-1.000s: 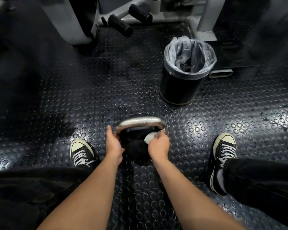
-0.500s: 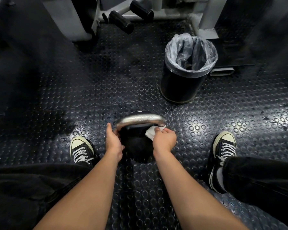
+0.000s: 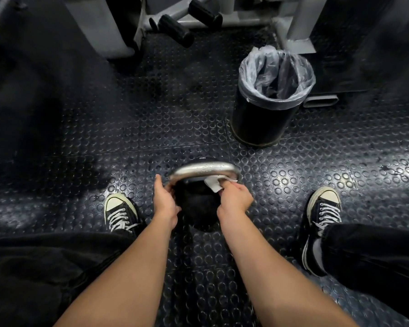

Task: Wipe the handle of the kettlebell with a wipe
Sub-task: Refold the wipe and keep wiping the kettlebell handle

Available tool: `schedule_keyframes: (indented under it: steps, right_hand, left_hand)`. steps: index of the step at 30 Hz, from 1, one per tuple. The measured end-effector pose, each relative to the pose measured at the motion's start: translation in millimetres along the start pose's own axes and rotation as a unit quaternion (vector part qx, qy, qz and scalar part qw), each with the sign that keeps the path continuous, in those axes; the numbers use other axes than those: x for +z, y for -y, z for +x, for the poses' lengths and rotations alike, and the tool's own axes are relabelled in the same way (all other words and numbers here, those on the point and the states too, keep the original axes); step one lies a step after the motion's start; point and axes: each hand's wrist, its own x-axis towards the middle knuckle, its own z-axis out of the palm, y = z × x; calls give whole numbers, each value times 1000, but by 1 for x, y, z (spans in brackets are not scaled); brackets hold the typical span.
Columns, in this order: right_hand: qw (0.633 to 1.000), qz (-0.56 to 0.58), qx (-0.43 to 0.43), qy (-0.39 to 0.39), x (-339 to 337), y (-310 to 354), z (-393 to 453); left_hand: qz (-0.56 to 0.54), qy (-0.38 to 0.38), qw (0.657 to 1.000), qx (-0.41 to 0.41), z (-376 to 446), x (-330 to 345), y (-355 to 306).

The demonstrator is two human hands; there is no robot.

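studded floor (image 3: pixel 316 175): wipe (image 3: pixel 214 184) under right hand (image 3: pixel 234 199)

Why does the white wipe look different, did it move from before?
Yes. The wipe sat low by the kettlebell's dark body; the right hand has lifted it against the right end of the silver handle.

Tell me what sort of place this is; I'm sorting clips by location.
Most likely a gym: a kettlebell on studded rubber flooring, with a grey exercise machine with padded rollers behind.
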Motion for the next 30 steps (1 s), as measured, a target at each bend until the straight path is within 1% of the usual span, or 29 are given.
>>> schedule_keyframes:
  steps: [4, 8, 11, 13, 19, 23, 27, 30]
  right_hand:
    - [998, 46, 42, -16, 1, 11, -6]
    - [997, 65, 35, 9, 7, 8, -12]
    - [998, 49, 39, -13, 0, 3, -11]
    - [997, 65, 48, -22, -4, 3, -9]
    - [990, 132, 42, 42, 9, 2, -19]
    - [990, 130, 41, 33, -1, 2, -19]
    - [986, 147, 46, 56, 9, 8, -21]
    - [990, 116, 38, 64, 10, 6, -21]
  left_hand:
    - [-2, -6, 1000, -2, -1, -1, -1]
    - [5, -10, 1000, -4, -7, 2, -3]
    - [4, -14, 1000, -1, -7, 1, -5]
    - [4, -14, 1000, 0, -8, 1, -6]
    - [2, -11, 1000, 6, -7, 1, -4]
    - [3, -1, 1000, 4, -7, 1, -5]
    - [-6, 6, 1000, -2, -5, 1, -5]
    - [-13, 7, 1000, -9, -3, 1, -4]
